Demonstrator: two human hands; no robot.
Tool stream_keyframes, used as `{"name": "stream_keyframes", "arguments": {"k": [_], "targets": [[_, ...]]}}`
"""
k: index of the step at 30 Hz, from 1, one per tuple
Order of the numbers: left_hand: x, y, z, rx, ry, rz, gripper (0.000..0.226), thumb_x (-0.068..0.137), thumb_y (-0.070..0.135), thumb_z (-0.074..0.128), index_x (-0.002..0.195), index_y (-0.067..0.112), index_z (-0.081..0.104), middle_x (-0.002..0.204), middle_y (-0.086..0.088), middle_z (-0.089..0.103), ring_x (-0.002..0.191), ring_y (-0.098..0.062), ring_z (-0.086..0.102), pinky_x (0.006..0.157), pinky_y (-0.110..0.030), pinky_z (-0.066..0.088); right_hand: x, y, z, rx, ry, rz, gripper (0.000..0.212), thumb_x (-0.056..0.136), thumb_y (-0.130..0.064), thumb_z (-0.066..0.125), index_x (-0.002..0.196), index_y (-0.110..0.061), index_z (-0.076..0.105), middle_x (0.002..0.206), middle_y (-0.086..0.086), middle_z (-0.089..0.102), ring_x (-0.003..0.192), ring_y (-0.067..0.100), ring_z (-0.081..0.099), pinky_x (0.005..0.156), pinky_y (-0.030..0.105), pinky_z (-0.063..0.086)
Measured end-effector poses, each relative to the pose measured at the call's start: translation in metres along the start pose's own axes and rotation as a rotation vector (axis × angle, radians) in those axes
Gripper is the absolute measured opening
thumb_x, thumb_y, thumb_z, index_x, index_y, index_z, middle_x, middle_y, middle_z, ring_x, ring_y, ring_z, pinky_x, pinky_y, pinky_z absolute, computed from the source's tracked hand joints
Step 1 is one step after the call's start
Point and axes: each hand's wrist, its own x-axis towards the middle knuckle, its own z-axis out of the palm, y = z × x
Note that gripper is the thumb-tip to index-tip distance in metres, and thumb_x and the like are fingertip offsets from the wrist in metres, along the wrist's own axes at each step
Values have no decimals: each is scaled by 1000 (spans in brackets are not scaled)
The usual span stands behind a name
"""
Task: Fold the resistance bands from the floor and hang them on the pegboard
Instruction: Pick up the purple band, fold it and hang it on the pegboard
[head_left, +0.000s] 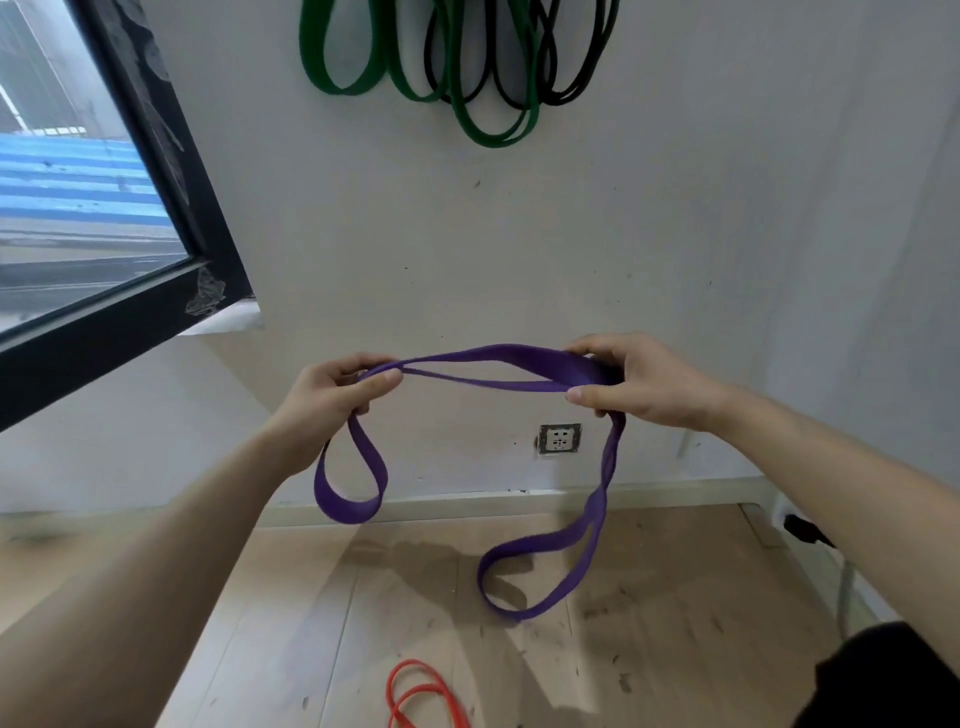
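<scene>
A purple resistance band stretches between both hands at chest height in front of a white wall. My left hand pinches its left end, and a short loop dangles below it. My right hand grips the right end, where a longer loop hangs down toward the floor. A red band lies coiled on the wooden floor at the bottom of the view. Green bands and black bands hang high on the wall; whatever holds them is cut off by the top edge.
A black-framed window juts out at the left. A wall socket sits low on the wall between my hands. A black plug and grey cable run along the right wall. The wooden floor is scuffed.
</scene>
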Motion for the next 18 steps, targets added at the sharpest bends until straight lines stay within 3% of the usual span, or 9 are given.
{"name": "stream_keyframes", "arguments": {"k": [5,10,13,15,18], "targets": [[3,1,8,30,22,6,20,86,32,75,98,16,77,65,6,54,67,-15,46,67,-27,40,-3,4,5,-176,62,-25,33,99,-16,60,131,-22,62,92,-4,70,73,13,69,66,19,52],[1,-1,9,95,-97,-62,34,79,37,77,103,13,73,78,-5,68,76,-16,65,79,-30,52,-5,5,9,-120,150,-52,26,100,-9,56,120,-17,69,93,7,71,69,19,71,64,26,57],[-1,-2,9,144,-195,-100,39,77,26,86,110,15,68,87,-14,73,82,-22,69,89,-38,54,-4,3,13,5,208,-71,27,99,-4,56,118,-15,72,91,10,73,65,23,71,62,31,59],[-3,2,17,167,-283,-102,46,76,18,86,118,17,67,85,-12,73,86,-26,71,93,-41,55,-4,-3,17,82,236,-73,28,99,-5,57,116,-18,74,89,9,74,62,25,71,58,30,59],[-11,16,45,75,-383,-76,46,82,3,79,124,15,65,82,-7,70,83,-23,68,87,-35,56,-4,-13,25,159,241,-79,28,98,-5,59,113,-23,75,89,11,75,61,28,70,57,32,60]]}}
